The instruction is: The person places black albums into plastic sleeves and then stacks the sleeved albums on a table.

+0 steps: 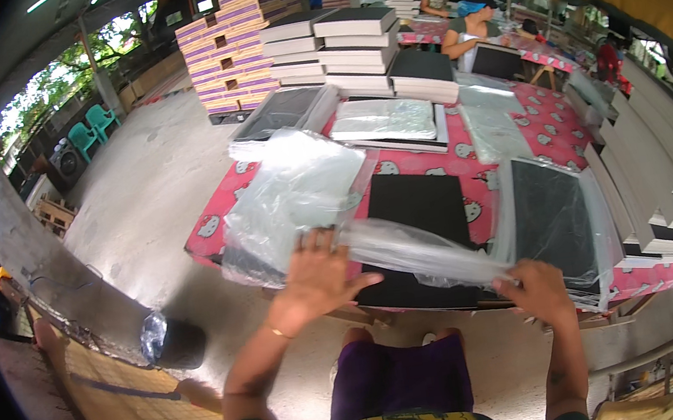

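Note:
My left hand (318, 275) lies spread, fingers apart, on the near edge of a pile of clear plastic bags (284, 195) at the table's left. My right hand (537, 293) is closed on the corner of one clear plastic bag (421, 247), which stretches slantwise between the two hands. Beneath that bag lies a flat black board (415, 200), partly covered by the plastic. To the right of it, a black board in a clear bag (554, 221) sits close to my right hand.
The pink patterned table (212, 223) carries stacked black-topped boards (358, 43) at the back and a leaning row of white-edged boards (650, 163) at right. Beyond are a pallet of boxes (226, 60) and a co-worker (470, 30). A black bin (180, 342) stands lower left.

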`<move>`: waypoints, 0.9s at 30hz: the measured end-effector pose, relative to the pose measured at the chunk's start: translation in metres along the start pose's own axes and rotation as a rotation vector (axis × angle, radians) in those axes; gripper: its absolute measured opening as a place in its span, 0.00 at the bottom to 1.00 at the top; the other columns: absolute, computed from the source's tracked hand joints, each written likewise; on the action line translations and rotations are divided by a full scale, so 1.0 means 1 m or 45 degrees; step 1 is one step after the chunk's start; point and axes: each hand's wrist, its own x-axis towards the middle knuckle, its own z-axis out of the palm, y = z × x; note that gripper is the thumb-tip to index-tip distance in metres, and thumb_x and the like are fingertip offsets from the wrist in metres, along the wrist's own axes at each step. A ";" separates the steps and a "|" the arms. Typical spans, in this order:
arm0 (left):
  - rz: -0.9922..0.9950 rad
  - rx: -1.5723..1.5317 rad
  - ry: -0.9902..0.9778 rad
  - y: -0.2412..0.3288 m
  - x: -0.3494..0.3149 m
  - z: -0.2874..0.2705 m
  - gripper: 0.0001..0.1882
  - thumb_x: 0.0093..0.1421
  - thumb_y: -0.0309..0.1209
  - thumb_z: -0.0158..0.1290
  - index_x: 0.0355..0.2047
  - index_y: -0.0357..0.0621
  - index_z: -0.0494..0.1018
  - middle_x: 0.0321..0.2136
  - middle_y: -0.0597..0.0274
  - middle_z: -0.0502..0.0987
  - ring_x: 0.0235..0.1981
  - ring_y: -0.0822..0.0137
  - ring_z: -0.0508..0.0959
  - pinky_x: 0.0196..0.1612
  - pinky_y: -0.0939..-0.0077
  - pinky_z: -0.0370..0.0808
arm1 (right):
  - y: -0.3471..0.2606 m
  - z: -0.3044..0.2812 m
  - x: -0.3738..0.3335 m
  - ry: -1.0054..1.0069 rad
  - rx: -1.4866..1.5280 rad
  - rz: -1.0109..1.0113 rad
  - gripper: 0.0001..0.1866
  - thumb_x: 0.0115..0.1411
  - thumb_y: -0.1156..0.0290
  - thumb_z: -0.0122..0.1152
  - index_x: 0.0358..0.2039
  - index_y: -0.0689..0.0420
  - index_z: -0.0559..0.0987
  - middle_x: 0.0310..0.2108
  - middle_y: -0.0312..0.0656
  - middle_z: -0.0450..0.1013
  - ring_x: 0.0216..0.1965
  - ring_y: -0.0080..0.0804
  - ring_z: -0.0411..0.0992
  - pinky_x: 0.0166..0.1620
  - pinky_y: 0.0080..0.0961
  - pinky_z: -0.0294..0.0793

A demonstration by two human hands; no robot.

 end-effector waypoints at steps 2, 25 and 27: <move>0.110 -0.075 0.149 -0.017 -0.006 0.011 0.25 0.53 0.50 0.56 0.36 0.36 0.77 0.53 0.41 0.67 0.58 0.47 0.63 0.62 0.47 0.54 | 0.001 0.002 -0.010 -0.111 -0.138 -0.110 0.25 0.58 0.48 0.56 0.30 0.61 0.82 0.38 0.52 0.72 0.35 0.49 0.75 0.37 0.40 0.71; 0.022 -2.732 -0.348 0.023 -0.043 0.035 0.19 0.64 0.43 0.49 0.45 0.40 0.73 0.33 0.56 0.78 0.35 0.66 0.80 0.39 0.65 0.78 | 0.062 0.099 -0.016 -0.525 1.993 -0.622 0.18 0.57 0.59 0.62 0.42 0.58 0.78 0.27 0.33 0.74 0.26 0.25 0.70 0.36 0.29 0.72; -0.279 -3.164 -0.375 0.015 -0.034 0.039 0.07 0.62 0.29 0.51 0.38 0.43 0.75 0.33 0.56 0.78 0.36 0.65 0.80 0.39 0.61 0.78 | 0.062 0.105 -0.016 -0.772 1.636 -0.659 0.25 0.53 0.61 0.64 0.49 0.61 0.75 0.32 0.37 0.75 0.32 0.28 0.71 0.39 0.29 0.72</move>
